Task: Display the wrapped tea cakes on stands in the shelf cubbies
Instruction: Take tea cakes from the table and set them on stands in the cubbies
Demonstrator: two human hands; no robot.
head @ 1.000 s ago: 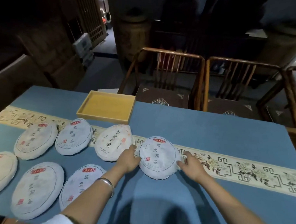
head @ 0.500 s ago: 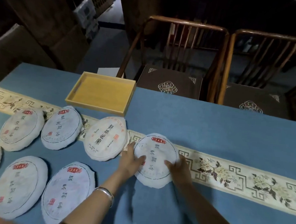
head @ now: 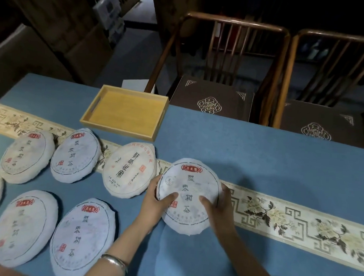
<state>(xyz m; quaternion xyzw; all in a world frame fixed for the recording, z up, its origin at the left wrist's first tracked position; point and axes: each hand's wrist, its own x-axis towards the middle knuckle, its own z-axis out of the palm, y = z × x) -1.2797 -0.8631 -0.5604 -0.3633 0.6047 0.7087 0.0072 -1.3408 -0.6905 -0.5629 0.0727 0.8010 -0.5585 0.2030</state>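
Observation:
A round paper-wrapped tea cake with a red label is tilted up off the blue table, held from both sides. My left hand grips its left edge with the thumb on its face. My right hand grips the right edge the same way. Several other wrapped tea cakes lie flat to the left: a cream one right beside the held cake, others at the far row and the near row. No stands or shelf cubbies are in view.
A shallow yellow wooden tray sits at the table's far edge. A patterned cream runner crosses the table. Two wooden chairs with dark cushions stand behind the table. Cardboard boxes are at the back left.
Both hands closed from the cake's sides onto it, thumbs now on its face, and lifted its near edge off the table. My view has tilted down and moved closer.

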